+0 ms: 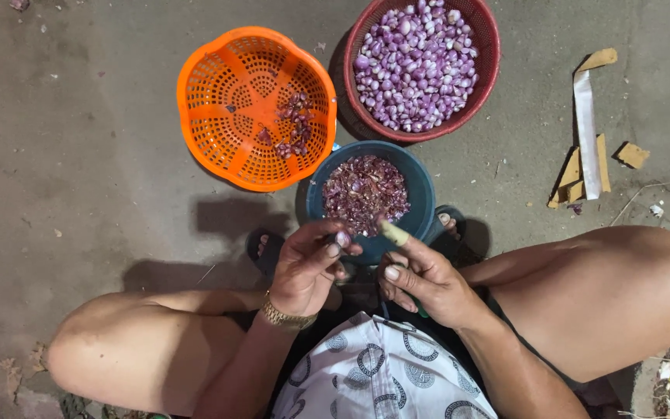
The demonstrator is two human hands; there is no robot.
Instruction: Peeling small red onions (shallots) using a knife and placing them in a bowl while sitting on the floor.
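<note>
My left hand (309,264) pinches a small purple shallot (343,238) between thumb and fingers, just over the near rim of a blue bowl (422,186) full of purple peelings. My right hand (420,278) is closed around a small knife with a green handle (422,310); a wrapped thumb tip (393,233) points toward the shallot. A gold watch sits on my left wrist. The blade itself is hidden.
An orange perforated basket (219,109) with a few unpeeled shallots lies at upper left. A red basket (490,46) heaped with peeled shallots stands at the top. Cardboard scraps and a white strip (586,132) lie on the concrete at right. My bare knees flank the bowl.
</note>
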